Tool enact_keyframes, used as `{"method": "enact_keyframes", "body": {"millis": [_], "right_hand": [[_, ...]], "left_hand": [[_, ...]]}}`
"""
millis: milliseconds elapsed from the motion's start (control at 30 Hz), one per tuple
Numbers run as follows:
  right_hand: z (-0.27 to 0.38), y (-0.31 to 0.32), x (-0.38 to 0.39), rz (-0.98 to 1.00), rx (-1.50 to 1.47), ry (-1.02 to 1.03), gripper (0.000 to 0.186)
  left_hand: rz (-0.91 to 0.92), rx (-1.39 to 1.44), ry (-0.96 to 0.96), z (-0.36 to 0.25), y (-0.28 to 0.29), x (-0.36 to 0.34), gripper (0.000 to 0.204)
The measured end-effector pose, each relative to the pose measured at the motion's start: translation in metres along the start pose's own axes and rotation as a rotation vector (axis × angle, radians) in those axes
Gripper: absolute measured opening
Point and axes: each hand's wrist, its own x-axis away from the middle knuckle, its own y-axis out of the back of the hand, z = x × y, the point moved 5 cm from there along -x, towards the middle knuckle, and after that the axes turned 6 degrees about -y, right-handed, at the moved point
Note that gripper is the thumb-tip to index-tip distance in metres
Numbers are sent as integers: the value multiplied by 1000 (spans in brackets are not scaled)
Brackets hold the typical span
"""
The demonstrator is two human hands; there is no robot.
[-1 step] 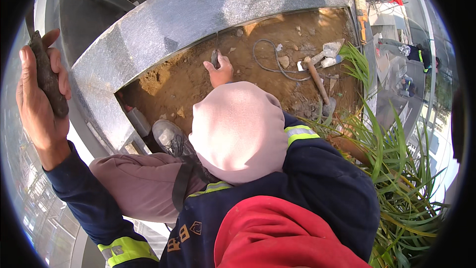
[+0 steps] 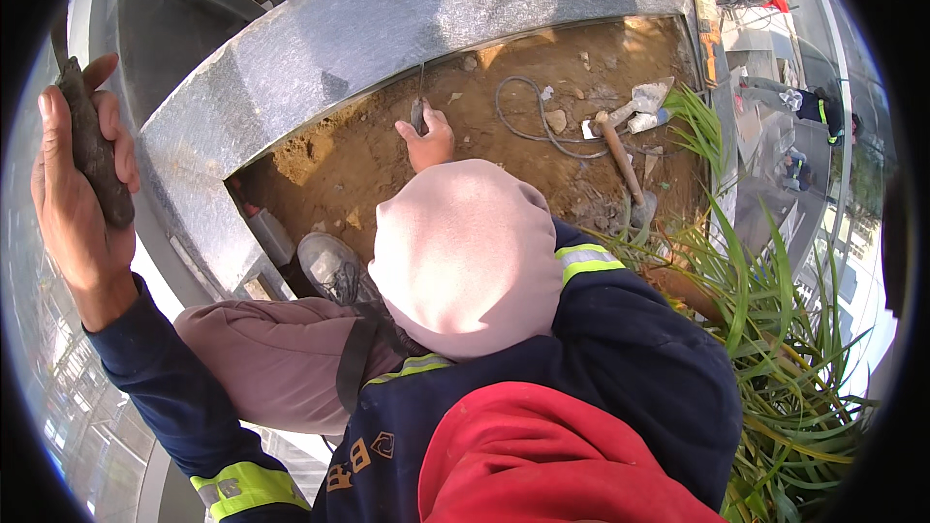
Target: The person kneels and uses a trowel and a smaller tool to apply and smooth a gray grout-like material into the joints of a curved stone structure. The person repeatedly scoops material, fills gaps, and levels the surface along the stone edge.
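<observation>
A curved grey stone kerb arcs from nine to one o'clock around sandy brown soil. At nine o'clock the left hand is closed around a dark, rough, elongated stone. At twelve o'clock the right hand grips a small dark tool on the soil.

No packages, labels, signs or screens clearly visible anywhere
</observation>
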Motion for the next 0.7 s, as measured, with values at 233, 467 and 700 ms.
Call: {"method": "enact_keyframes", "body": {"millis": [233, 467, 700], "right_hand": [[4, -24, 20, 174, 16, -21, 60], [44, 43, 19, 409, 19, 405, 48], [224, 147, -63, 447, 6, 658, 36]], "left_hand": [[-34, 21, 10, 0, 7, 2, 61], [-142, -427, -156, 1, 14, -9, 61], [171, -881, -325, 22, 1, -10, 51]]}}
